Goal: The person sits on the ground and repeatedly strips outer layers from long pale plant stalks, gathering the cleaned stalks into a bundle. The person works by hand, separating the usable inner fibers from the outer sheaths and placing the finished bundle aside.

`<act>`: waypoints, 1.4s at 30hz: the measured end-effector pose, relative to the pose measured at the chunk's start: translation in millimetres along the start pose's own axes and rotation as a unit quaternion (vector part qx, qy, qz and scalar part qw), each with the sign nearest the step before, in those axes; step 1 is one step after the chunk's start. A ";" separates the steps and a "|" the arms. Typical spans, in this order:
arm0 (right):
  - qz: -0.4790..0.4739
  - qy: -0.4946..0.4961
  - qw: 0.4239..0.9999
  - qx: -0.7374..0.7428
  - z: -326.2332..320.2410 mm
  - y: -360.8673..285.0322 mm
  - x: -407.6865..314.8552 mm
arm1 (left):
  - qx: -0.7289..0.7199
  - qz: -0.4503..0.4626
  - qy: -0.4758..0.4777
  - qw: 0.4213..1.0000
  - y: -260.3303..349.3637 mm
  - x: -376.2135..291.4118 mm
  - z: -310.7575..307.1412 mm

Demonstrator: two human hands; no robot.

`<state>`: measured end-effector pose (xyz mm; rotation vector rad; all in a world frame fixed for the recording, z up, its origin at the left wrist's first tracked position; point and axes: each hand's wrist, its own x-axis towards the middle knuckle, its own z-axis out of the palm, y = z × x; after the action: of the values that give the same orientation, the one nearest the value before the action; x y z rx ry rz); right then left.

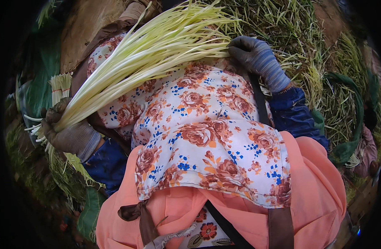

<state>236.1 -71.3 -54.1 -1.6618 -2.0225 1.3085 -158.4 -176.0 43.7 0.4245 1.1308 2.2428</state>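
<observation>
A long bunch of pale yellow-white blanched chives (137, 59) stretches diagonally across my lap, above a floral apron (193, 102). My left hand (67, 129), in a soiled knit work glove, grips the bunch near its white stem ends, which poke out past the fingers at the left. At the other end, my right hand (256, 57) wears a blue-grey glove. Its thumb and forefinger are pinched together at the thin leaf tips. The leaves fan out loosely between both hands.
Small chive bundles tied with a red band (60, 87) stand just beyond my left hand. Green plastic sheeting (42, 68) hangs behind them. A heap of loose leaves (290, 34) covers the ground to the right, with a green fabric strip (358, 105) on it.
</observation>
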 end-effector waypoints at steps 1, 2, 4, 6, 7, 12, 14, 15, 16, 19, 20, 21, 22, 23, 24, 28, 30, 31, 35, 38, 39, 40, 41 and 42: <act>0.019 0.020 0.998 0.050 5.0 7.5 3.5 | 0.013 -0.001 0.004 1.000 1.2 -1.2 -0.2; 0.034 0.014 0.996 0.079 9.7 13.3 7.9 | 0.027 -0.003 0.008 1.000 2.0 -2.3 -0.1; 0.040 0.041 0.991 0.124 13.4 7.7 11.1 | 0.039 -0.007 -0.024 0.999 0.8 -3.8 0.4; 0.068 0.080 0.979 0.174 15.1 14.4 19.3 | 0.024 -0.023 -0.023 0.999 4.6 -1.8 -5.3; 0.077 0.117 0.971 0.192 13.7 29.2 26.1 | 0.013 -0.034 -0.023 0.999 3.5 -2.5 -0.2; 0.092 0.238 0.887 0.384 -35.5 79.6 14.8 | -0.024 -0.032 0.036 0.999 12.2 -4.1 -5.3; 0.104 0.251 0.915 0.297 -50.7 88.7 3.1 | -0.101 -0.088 -0.005 0.991 6.7 1.0 -31.3; 0.099 0.232 0.942 0.222 -52.9 93.6 -0.5 | -0.128 -0.110 -0.021 0.985 11.4 1.3 -37.5; 0.093 0.212 0.962 0.145 -52.8 95.7 -3.0 | -0.122 -0.119 -0.029 0.985 13.9 3.4 -42.1; -0.074 0.173 0.981 -0.051 -43.1 76.9 -8.0 | -0.081 -0.113 -0.037 0.990 19.5 1.6 -35.5; -0.111 0.163 0.979 -0.051 -40.8 60.1 -6.6 | -0.026 -0.082 -0.031 0.996 22.3 -4.3 -25.8; -0.157 0.148 0.975 -0.050 -38.5 43.7 -5.0 | -0.052 -0.101 -0.024 0.993 27.5 -4.7 -19.6; -0.176 0.128 0.975 -0.049 -33.6 32.2 -1.5 | -0.085 -0.125 -0.019 0.988 26.6 -1.1 -20.0; -0.196 0.108 0.973 -0.048 -28.4 23.8 2.3 | -0.117 -0.148 -0.013 0.982 26.0 1.8 -20.3; -0.191 0.098 0.970 -0.112 -23.2 17.0 6.6 | -0.127 -0.154 0.001 0.980 21.6 1.7 -23.5; -0.118 0.000 0.954 -0.276 -19.2 9.4 19.2 | -0.099 -0.111 -0.012 0.989 15.5 1.2 -28.6; -0.051 -0.050 0.963 -0.261 -29.0 4.5 12.8 | -0.042 -0.079 -0.018 0.996 19.5 -0.9 -23.1; -0.058 -0.048 0.975 -0.210 -33.7 8.8 6.2 | -0.069 -0.090 -0.041 0.993 20.0 -2.9 -28.2; 0.031 -0.055 0.970 -0.235 -63.8 34.2 -9.3 | -0.147 -0.096 -0.056 0.983 15.8 -8.8 -34.5; 0.083 -0.014 0.958 -0.275 -74.9 44.2 -6.7 | -0.148 -0.107 -0.065 0.981 18.3 -11.8 -28.9; 0.058 0.001 0.974 -0.221 -73.5 40.2 -8.6 | -0.150 -0.109 -0.062 0.981 18.6 -10.4 -29.0; 0.032 0.015 0.986 -0.165 -70.5 35.4 -9.5 | -0.152 -0.109 -0.058 0.981 18.7 -9.4 -29.5; 0.005 0.029 0.994 -0.110 -65.9 30.9 -8.3 | -0.154 -0.108 -0.054 0.981 19.8 -9.5 -30.4; -0.004 0.003 0.997 -0.074 -61.7 25.0 -4.0 | -0.152 -0.113 -0.047 0.981 18.5 -6.0 -31.6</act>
<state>294.6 -45.4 -35.1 -1.7146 -2.1680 1.1745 -176.7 -208.0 40.0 0.2582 0.7321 2.1237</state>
